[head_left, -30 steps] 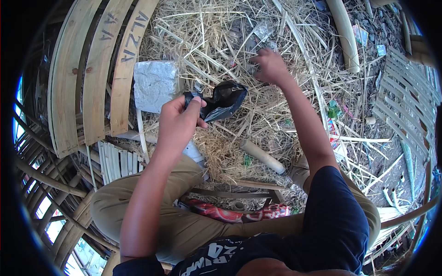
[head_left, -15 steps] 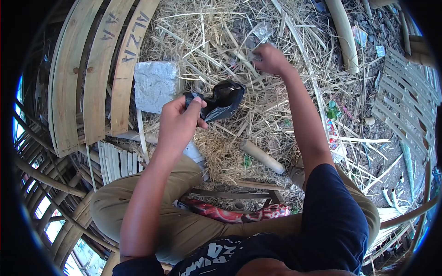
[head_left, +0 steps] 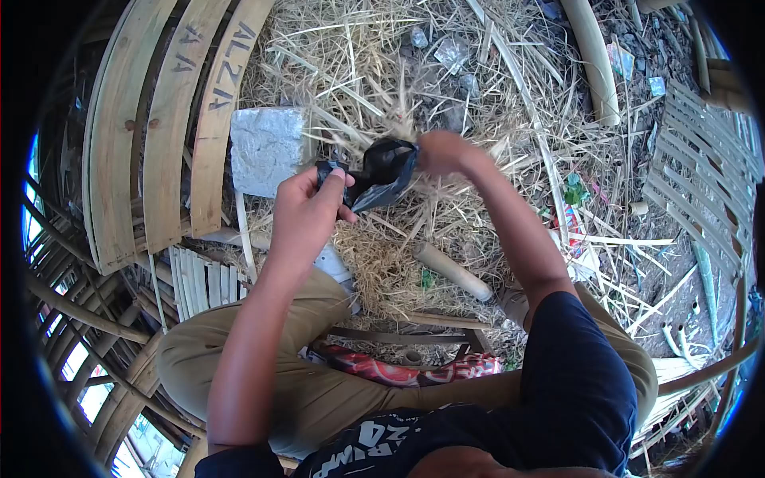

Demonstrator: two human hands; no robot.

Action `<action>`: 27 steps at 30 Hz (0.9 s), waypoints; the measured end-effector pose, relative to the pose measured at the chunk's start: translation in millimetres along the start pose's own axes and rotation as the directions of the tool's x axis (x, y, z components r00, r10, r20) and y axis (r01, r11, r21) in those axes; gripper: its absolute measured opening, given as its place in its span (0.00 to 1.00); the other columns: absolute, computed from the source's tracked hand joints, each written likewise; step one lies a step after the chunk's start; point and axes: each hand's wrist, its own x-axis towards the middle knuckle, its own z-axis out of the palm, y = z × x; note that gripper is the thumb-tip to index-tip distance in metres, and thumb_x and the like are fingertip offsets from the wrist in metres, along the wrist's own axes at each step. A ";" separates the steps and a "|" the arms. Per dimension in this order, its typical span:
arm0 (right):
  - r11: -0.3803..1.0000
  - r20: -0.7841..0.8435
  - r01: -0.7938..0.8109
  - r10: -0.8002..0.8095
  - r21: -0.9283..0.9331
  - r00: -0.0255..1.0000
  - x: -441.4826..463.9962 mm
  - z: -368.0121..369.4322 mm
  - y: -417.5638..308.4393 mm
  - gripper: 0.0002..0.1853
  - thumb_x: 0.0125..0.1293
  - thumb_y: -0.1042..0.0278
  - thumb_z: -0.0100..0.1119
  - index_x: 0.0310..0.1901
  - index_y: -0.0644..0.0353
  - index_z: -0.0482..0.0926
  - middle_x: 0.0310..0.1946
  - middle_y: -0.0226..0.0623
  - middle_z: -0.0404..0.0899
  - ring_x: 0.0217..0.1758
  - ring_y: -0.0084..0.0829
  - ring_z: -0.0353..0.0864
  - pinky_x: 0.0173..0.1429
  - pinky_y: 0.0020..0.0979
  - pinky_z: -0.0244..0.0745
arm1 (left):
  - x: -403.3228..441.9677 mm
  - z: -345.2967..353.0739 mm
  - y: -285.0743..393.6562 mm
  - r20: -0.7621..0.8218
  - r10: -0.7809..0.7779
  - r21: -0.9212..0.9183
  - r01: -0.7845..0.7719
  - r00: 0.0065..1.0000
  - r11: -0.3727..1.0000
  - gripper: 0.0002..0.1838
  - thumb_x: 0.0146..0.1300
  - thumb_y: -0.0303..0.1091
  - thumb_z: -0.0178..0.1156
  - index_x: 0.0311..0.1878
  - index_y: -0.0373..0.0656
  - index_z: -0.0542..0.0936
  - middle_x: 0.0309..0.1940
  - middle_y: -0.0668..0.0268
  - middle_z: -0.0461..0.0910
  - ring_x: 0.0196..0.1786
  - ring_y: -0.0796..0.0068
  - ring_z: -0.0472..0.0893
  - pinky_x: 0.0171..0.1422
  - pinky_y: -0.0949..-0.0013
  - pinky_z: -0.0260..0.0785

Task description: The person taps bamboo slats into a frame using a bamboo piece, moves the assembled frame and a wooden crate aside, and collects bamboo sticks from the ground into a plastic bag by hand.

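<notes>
My left hand [head_left: 312,201] is closed on a black plastic bag [head_left: 384,179], pinching it by its gathered left end. The bag's mouth gapes toward the right. Smeared by motion, my right hand [head_left: 442,153] is right beside that mouth, with its fingers curled. Blurred strands of dry straw [head_left: 405,119] stick out above and below the right hand, apparently a bunch in its grip. I cannot see inside the bag.
A pale stone block [head_left: 269,151] sits left of the bag, beside curved wooden slats [head_left: 219,119] with lettering. Clear plastic scraps [head_left: 453,52] lie among straw farther off. A bamboo piece [head_left: 454,272] lies near my feet, and a slatted bamboo panel [head_left: 701,171] is at right.
My right hand has come from the straw farther off back toward the bag, bringing straw with it. More plastic scraps show where it was. The left hand and bag have barely moved.
</notes>
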 end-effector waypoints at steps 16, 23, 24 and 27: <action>0.807 -0.676 -0.013 -0.486 -0.591 0.555 26.8 69.5 74.5 0.24 0.70 0.52 0.58 0.60 0.60 0.82 0.63 0.50 0.80 0.70 0.42 0.77 0.65 0.46 0.77 | -0.8 -2.1 -0.6 0.000 0.010 -0.005 -0.010 1.000 1.000 0.14 0.75 0.42 0.57 0.45 0.39 0.82 0.28 0.74 0.73 0.28 0.81 0.82 0.25 0.78 0.54; 0.962 0.120 -0.150 0.181 -0.227 0.976 -28.3 7.7 3.9 0.19 0.61 0.68 0.59 0.52 0.64 0.85 0.53 0.55 0.86 0.59 0.49 0.85 0.64 0.57 0.78 | -0.2 -1.0 0.0 0.002 0.006 0.004 -0.006 1.000 1.000 0.14 0.75 0.42 0.57 0.45 0.40 0.82 0.28 0.74 0.74 0.29 0.81 0.82 0.26 0.77 0.56; 0.957 -0.067 -0.237 0.229 -0.170 0.971 -26.7 5.6 5.4 0.19 0.61 0.68 0.61 0.52 0.64 0.85 0.53 0.53 0.85 0.59 0.48 0.85 0.61 0.55 0.80 | -0.5 -0.5 0.3 0.007 0.006 0.007 -0.006 1.000 1.000 0.14 0.75 0.42 0.57 0.45 0.40 0.82 0.28 0.74 0.74 0.29 0.81 0.82 0.26 0.77 0.56; 0.935 -0.519 -0.346 0.258 -0.078 0.815 -6.6 -4.8 23.1 0.21 0.60 0.66 0.66 0.55 0.61 0.81 0.53 0.48 0.83 0.59 0.48 0.83 0.56 0.50 0.83 | -2.6 -0.9 0.1 0.008 0.003 0.009 -0.003 1.000 1.000 0.14 0.76 0.42 0.57 0.45 0.40 0.82 0.28 0.74 0.74 0.29 0.81 0.82 0.26 0.78 0.55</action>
